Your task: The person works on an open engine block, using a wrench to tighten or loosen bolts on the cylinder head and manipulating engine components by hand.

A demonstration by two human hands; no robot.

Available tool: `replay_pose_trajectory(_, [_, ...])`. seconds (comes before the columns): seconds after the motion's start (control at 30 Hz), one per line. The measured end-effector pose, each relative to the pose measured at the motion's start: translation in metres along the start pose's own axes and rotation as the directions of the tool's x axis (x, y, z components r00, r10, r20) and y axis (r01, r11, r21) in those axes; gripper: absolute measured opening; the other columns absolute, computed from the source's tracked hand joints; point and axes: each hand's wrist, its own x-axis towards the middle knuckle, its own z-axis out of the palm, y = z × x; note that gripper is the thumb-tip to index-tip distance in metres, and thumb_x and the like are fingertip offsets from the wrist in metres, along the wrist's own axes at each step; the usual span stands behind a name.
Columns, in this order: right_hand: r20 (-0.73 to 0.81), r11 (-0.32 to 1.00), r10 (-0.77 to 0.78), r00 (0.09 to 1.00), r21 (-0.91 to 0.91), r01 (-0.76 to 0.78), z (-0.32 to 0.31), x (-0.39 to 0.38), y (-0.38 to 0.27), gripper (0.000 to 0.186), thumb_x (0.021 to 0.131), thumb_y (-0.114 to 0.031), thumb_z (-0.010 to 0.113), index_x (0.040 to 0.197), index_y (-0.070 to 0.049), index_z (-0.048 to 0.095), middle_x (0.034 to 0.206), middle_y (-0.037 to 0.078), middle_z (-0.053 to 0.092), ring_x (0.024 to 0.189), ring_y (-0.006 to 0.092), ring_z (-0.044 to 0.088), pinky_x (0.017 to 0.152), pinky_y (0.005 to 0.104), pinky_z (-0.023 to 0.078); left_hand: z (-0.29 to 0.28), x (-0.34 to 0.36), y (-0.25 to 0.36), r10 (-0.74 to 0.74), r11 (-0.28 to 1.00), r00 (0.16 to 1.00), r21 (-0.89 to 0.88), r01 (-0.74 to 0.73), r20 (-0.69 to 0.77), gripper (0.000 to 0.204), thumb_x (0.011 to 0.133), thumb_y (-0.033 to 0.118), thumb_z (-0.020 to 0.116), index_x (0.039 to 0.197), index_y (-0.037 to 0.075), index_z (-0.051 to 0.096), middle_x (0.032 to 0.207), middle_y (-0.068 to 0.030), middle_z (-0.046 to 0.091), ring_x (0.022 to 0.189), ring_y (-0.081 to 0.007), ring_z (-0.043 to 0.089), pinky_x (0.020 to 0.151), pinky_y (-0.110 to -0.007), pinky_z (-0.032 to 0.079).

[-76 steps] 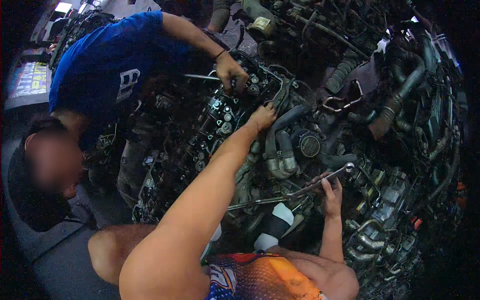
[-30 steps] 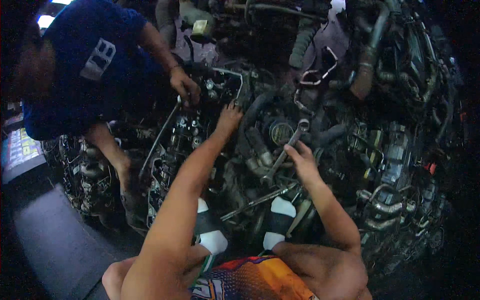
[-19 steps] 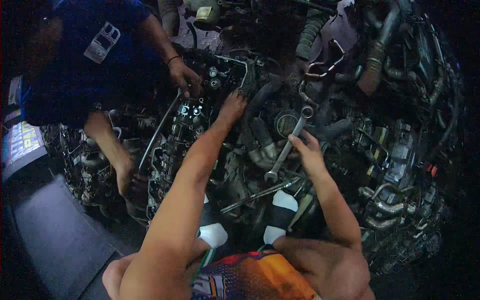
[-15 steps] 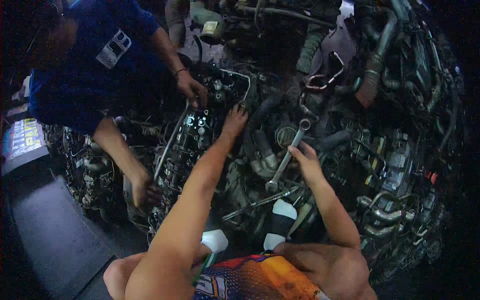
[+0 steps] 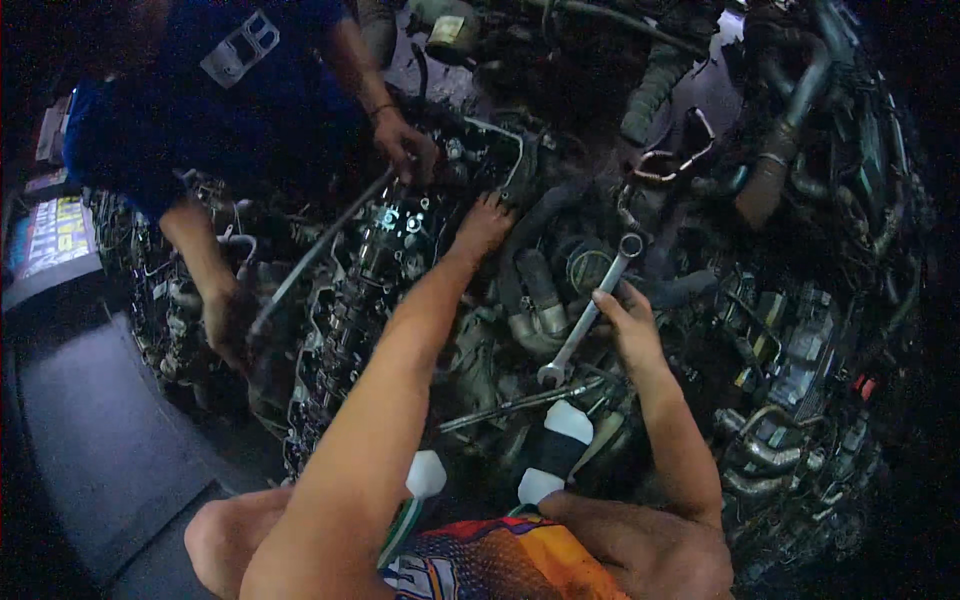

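My left hand (image 5: 487, 222) reaches to the rim of the uncovered engine (image 5: 390, 240), fingers curled over its right edge beside a black hose; what they grip is unclear. My right hand (image 5: 627, 315) is closed on a long steel combination wrench (image 5: 590, 310), its ring end up and open end down, held over hoses and a round metal-rimmed part (image 5: 583, 262). Below the wrench lies a thin metal bar (image 5: 500, 408).
A co-worker in blue (image 5: 220, 90) leans in from upper left, one hand (image 5: 405, 150) at the engine, the other near a long rod (image 5: 320, 250). Bent pipes (image 5: 760, 450), hoses (image 5: 650, 100) and engines surround my feet (image 5: 550, 450). Dark flat panel (image 5: 90, 420) at left.
The wrench has swung from slanting sideways to a steeper angle, ring end away from me. The co-worker's head and body moved up and away; their long rod now slants down-left.
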Motion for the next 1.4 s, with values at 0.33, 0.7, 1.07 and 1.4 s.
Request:
replay_pose_trajectory(0.33, [-0.151,0.994,-0.03,0.988,-0.106,0.014,0.005,0.0,-0.005,0.038,0.082,-0.027,0.064,0.109,-0.001,0.055,0.089,0.002,0.059,0.077,0.0108,0.052,0.065,0.0248,0.041,0.0,0.008,0.0,0.036,0.998,0.99,0.04,-0.042,0.135,0.031,0.081,0.016,0.046,0.107,0.011,0.062,0.113,-0.011,0.058,0.122,-0.0306,0.037,0.105,-0.048,0.023])
replay_pose_trajectory(0.7, [-0.067,0.991,0.069,0.995,-0.107,-0.076,-0.003,0.003,-0.008,0.07,0.076,-0.036,0.071,0.125,0.006,0.043,0.109,0.013,0.057,0.097,0.0191,0.052,0.083,0.0302,0.042,-0.028,0.032,0.001,0.023,0.992,0.895,-0.125,0.037,0.446,0.026,0.078,0.016,0.049,0.098,0.01,0.065,0.108,-0.0098,0.06,0.121,-0.0313,0.039,0.103,-0.046,0.029])
replay_pose_trajectory(1.07, [-0.133,0.989,0.052,0.99,-0.128,-0.069,0.005,0.002,-0.002,0.069,0.074,-0.037,0.072,0.123,0.005,0.046,0.108,0.012,0.057,0.094,0.0189,0.053,0.081,0.0307,0.043,0.018,-0.002,-0.003,-0.094,0.985,0.995,-0.144,0.09,-0.022,0.031,0.078,0.016,0.05,0.107,0.01,0.06,0.121,-0.011,0.052,0.125,-0.0346,0.034,0.105,-0.049,0.026])
replay_pose_trajectory(1.4, [-0.05,0.981,-0.009,0.999,-0.193,-0.001,0.031,0.0,-0.017,0.062,0.077,-0.037,0.069,0.117,0.006,0.05,0.108,0.013,0.058,0.104,0.0202,0.05,0.092,0.032,0.038,0.047,-0.013,-0.028,-0.251,0.823,0.958,-0.491,0.287,0.14,0.032,0.083,0.014,0.046,0.112,0.006,0.058,0.113,-0.017,0.055,0.115,-0.0341,0.044,0.096,-0.044,0.037])
